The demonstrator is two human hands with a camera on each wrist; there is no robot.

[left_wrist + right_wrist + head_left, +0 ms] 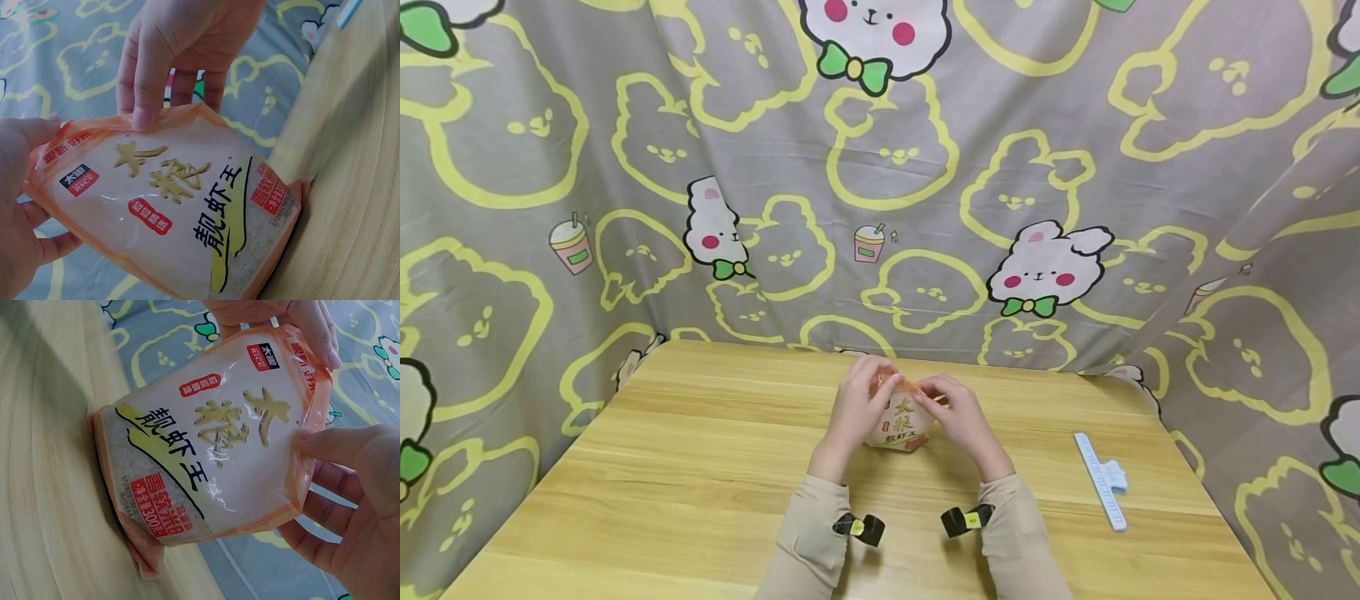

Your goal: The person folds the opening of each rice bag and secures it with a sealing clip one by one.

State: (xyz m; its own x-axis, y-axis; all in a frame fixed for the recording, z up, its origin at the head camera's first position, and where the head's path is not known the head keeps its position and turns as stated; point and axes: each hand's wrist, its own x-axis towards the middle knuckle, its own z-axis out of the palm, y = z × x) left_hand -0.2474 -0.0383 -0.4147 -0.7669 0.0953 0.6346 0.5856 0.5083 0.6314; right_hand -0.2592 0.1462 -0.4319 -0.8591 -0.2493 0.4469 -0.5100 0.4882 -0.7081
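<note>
Standing on its base on the wooden table (700,483), near the far edge and about midway across: rice bag (901,421), printed front toward the wearer. Pale in the middle, orange along the borders, with raised-looking gold characters, black ones below on a yellow swoosh, and small red labels. Grains visible through a clear patch low on the front. Folded out at one lower corner into an orange flap (147,553), touching the wood.

Gripped at the upper left by the left hand (859,404), with thumb at the orange top edge and fingers curled behind. Pinched at the upper right by the right hand (953,410), with thumb flat to the front near the top edge and fingers behind.

Well apart from the bag, at the right side of the table: pale blue clip (1105,482), lying aslant, with a tab on its right side.

On both forearms: beige sleeves (811,533), with small black cameras (871,530) at the wrists. Behind and to both sides: grey curtain (775,158), printed with yellow bear outlines, white rabbits in green bows, and pink cups.
</note>
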